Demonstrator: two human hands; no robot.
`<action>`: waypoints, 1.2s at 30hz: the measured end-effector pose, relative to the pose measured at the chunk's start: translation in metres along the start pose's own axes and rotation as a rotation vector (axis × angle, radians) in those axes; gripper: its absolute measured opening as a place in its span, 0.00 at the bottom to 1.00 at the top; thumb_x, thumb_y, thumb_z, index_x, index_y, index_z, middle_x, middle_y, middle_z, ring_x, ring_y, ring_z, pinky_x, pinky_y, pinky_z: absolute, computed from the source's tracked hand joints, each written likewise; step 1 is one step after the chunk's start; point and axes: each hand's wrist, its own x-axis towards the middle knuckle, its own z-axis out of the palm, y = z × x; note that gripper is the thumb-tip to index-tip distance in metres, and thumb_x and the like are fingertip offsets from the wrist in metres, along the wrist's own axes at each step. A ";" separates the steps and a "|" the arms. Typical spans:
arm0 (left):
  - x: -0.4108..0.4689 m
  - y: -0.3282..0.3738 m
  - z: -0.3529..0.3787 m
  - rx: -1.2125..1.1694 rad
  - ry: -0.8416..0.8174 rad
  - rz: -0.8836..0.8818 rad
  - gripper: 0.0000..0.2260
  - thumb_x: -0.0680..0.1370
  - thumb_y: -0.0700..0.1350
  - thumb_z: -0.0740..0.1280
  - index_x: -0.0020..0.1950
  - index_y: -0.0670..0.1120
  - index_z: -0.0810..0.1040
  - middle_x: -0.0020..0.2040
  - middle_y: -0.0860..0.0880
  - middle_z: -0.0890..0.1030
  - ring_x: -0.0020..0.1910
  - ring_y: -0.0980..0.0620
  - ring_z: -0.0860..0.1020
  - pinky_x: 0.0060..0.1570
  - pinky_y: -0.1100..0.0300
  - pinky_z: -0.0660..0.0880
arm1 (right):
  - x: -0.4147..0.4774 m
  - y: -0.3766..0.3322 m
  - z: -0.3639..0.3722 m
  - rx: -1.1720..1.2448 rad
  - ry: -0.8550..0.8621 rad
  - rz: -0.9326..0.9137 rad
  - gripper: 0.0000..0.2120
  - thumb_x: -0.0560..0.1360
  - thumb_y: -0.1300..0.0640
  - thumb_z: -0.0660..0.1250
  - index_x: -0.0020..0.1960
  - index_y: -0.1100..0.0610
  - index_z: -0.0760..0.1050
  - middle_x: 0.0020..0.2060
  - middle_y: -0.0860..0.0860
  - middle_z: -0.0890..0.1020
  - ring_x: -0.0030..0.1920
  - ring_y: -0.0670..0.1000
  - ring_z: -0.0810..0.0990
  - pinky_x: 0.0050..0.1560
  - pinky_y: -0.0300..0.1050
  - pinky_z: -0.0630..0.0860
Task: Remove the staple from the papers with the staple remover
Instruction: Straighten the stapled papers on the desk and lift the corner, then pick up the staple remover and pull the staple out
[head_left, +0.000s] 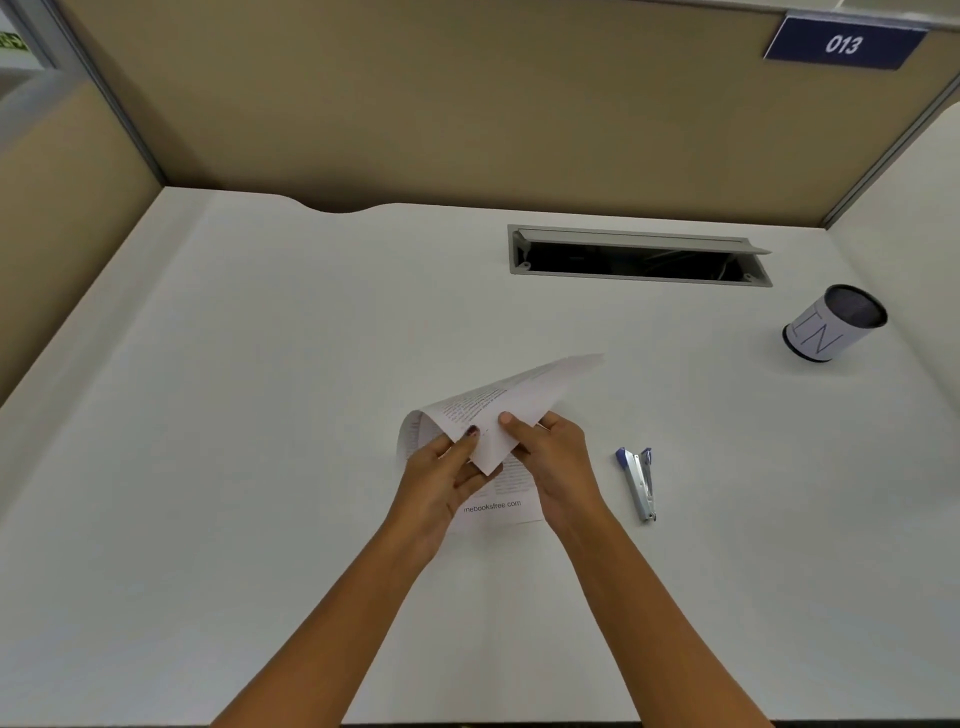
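A few printed white papers (506, 402) are held just above the white desk (260, 364), their top sheet folded back so a corner points toward me. My left hand (441, 475) pinches that folded corner from the left, thumb on top. My right hand (553, 457) grips the same corner from the right, thumb pressed on the sheet. The staple itself is too small to make out. A blue and silver staple remover (640, 483) lies on the desk to the right of my right hand, untouched.
A mesh pen cup (834, 325) wrapped in white paper stands at the far right. An open grey cable slot (639, 254) is sunk into the desk at the back. Beige partition walls (415, 104) close off the back and sides.
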 end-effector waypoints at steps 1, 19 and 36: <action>0.001 -0.001 0.000 -0.014 0.011 0.005 0.11 0.79 0.41 0.63 0.61 0.46 0.78 0.55 0.45 0.84 0.54 0.48 0.82 0.57 0.51 0.78 | 0.000 0.001 0.000 -0.008 -0.002 -0.005 0.13 0.75 0.65 0.68 0.59 0.64 0.78 0.54 0.58 0.84 0.56 0.56 0.82 0.61 0.51 0.77; 0.006 -0.005 -0.009 -0.051 0.123 0.040 0.06 0.76 0.36 0.68 0.53 0.40 0.79 0.42 0.50 0.86 0.44 0.49 0.85 0.39 0.62 0.81 | 0.034 0.057 -0.100 -0.941 0.927 -0.185 0.25 0.72 0.56 0.73 0.65 0.61 0.69 0.61 0.61 0.72 0.60 0.62 0.70 0.59 0.55 0.68; 0.006 -0.003 -0.004 0.168 0.257 0.085 0.11 0.76 0.41 0.69 0.58 0.42 0.77 0.54 0.44 0.82 0.50 0.45 0.83 0.47 0.54 0.81 | 0.018 0.031 -0.118 0.191 0.503 0.074 0.08 0.77 0.56 0.67 0.40 0.58 0.76 0.36 0.53 0.75 0.34 0.49 0.74 0.36 0.41 0.71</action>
